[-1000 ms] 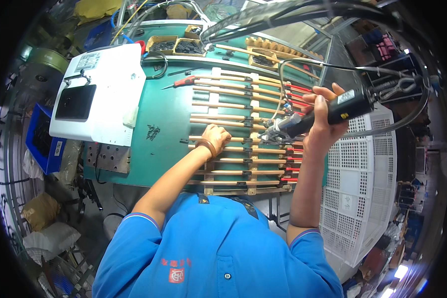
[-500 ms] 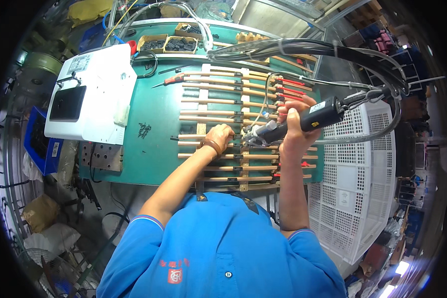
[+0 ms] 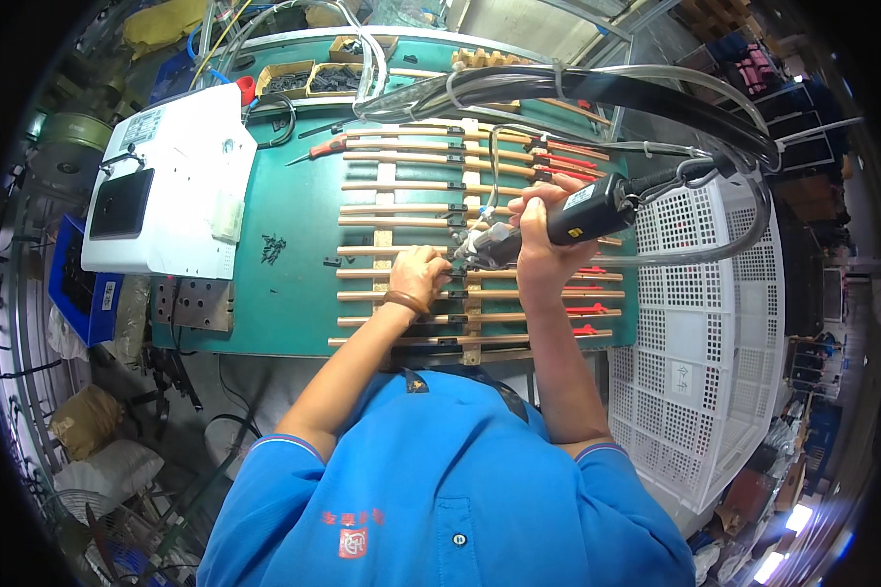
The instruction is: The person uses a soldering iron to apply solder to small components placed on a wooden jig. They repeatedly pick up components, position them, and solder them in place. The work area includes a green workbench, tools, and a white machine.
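Note:
My right hand (image 3: 540,235) is wrapped round a black electric screwdriver (image 3: 585,209), which slants down to the left. Its metal tip end meets the row of slim wooden rods (image 3: 372,209) near a small black fitting. On the other side of the tip, my left hand (image 3: 416,277) is closed, its fingertips at that fitting on one rod; what they pinch is hidden. The rods lie side by side across two upright wooden strips (image 3: 472,328), each with a black fitting near the middle. Red pieces (image 3: 587,310) sit at the right ends of several rods.
A red-handled screwdriver (image 3: 325,148) and a pile of small black parts (image 3: 273,249) lie on the green table (image 3: 294,303). At left stands a white machine (image 3: 181,186); at right, a white plastic crate (image 3: 695,323). Black cables and hoses (image 3: 646,103) arch over the rods. Cardboard boxes (image 3: 284,81) sit behind.
The view has shifted slightly. Both hands and the electric screwdriver appear a little further left in the picture, still working at the rods' middle fittings.

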`<control>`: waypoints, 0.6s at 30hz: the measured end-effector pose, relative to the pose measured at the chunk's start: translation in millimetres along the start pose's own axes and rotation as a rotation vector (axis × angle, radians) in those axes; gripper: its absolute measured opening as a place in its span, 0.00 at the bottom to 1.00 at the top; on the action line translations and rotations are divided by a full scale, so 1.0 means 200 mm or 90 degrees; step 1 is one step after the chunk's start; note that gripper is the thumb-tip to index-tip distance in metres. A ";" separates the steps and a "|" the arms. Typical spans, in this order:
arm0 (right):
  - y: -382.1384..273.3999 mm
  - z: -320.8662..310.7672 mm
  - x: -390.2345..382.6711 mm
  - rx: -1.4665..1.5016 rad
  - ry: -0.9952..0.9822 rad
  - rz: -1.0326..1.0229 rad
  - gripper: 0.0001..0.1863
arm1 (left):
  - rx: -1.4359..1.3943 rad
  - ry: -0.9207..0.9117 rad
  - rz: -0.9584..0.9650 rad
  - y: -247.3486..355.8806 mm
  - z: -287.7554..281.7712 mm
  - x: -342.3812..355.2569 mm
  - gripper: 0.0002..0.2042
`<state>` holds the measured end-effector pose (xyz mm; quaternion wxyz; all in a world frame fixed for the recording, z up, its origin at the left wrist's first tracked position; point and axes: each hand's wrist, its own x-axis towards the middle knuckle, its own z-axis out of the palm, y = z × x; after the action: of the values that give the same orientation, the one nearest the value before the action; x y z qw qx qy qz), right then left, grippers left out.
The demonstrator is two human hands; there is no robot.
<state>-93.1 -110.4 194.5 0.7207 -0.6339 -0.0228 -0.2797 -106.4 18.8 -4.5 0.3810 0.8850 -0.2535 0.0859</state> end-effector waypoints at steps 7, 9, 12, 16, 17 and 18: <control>0.05 0.00 -0.04 -0.024 0.007 -0.002 0.22 | -0.129 -0.035 0.011 -0.03 0.00 -0.01 0.12; 0.04 0.00 -0.06 -0.030 0.011 0.019 0.22 | -0.127 -0.042 0.014 -0.02 -0.01 -0.01 0.11; 0.03 0.02 -0.08 0.004 0.015 0.026 0.21 | -0.097 -0.066 0.014 -0.02 -0.01 0.00 0.11; 0.04 0.03 -0.09 0.024 0.003 0.012 0.21 | -0.096 -0.078 -0.001 -0.02 -0.02 -0.01 0.11; 0.04 0.03 -0.09 0.018 0.000 0.006 0.21 | -0.095 -0.081 -0.003 -0.02 -0.03 -0.01 0.11; 0.04 0.03 -0.09 0.013 -0.003 -0.001 0.21 | -0.093 -0.084 -0.005 -0.02 -0.03 0.00 0.11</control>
<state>-103.4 -98.2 181.6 0.7269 -0.6271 -0.0275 -0.2786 -105.0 24.9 -3.2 0.4273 0.8596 -0.2800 0.0070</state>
